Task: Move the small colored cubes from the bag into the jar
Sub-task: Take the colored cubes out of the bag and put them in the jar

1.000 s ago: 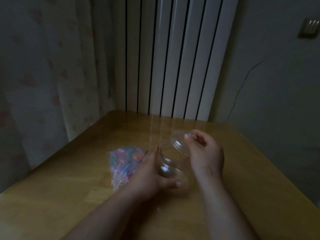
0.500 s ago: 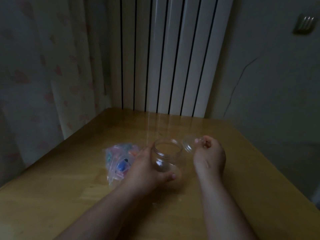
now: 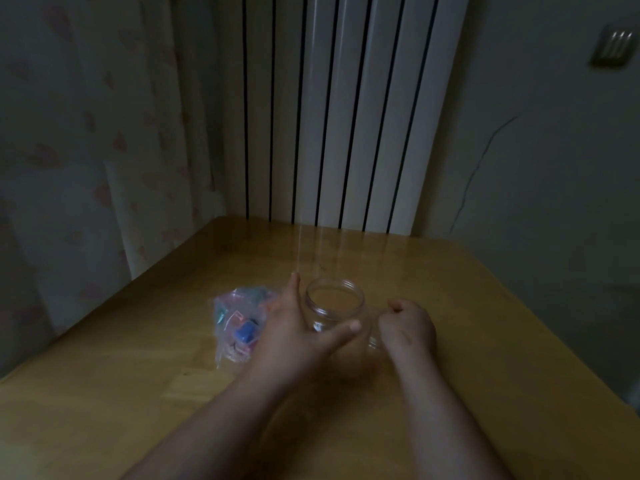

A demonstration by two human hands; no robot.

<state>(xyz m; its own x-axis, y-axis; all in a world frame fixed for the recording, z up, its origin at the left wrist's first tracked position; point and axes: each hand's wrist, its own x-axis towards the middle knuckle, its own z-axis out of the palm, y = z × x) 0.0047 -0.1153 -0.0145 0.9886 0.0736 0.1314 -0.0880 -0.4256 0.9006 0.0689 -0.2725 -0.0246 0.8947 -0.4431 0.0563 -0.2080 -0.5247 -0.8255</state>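
The jar (image 3: 335,315) stands upright and uncapped near the middle of the table (image 3: 485,323), its mouth open to the ceiling and nothing visible inside. The left hand (image 3: 298,327) wraps its near side, thumb across the front of the glass, so that grip is closed on the jar. The right hand (image 3: 408,329) sits just beside the jar on its right, fingers curled low toward the table; a clear rim, likely the lid (image 3: 374,342), shows at its inner edge, but whether the fingers hold it or have let go I cannot tell.

The bag (image 3: 239,327) of small colored cubes (image 3: 245,332) lies flat just left of the left hand, toward the table's left edge, and looks closed.

The step in hand appears to be parking the lid. To do it well, set it flat on the table's right side, well apart from the jar's mouth, so it cannot roll. Keep the left hand steadying the jar until the bag is lifted, then open the bag over the mouth and pour slowly.

No brand, label or writing can be read; the light is dim.
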